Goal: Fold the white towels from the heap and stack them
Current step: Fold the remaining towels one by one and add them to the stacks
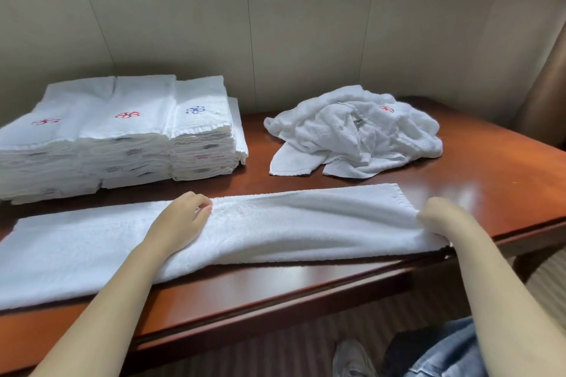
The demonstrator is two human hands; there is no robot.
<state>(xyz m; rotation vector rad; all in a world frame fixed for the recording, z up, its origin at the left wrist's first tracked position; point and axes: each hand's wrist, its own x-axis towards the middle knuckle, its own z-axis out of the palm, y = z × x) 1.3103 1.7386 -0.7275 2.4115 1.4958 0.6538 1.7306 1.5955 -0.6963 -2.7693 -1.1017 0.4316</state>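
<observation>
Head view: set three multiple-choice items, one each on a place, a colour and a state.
1. The unfolded towel heap lies: A right of the folded stacks on the table; B on the floor; C atop the stacks.
2. The rightmost stack's emblem is: A green; B blue; C black.
3. The right hand: A lies flat on wood; B grips the long towel's end; C holds a cup.
Key: 1A, heap sits beside stacks; 2B, blue stitching shows; 3B, it clasps the towel's right end.
</observation>
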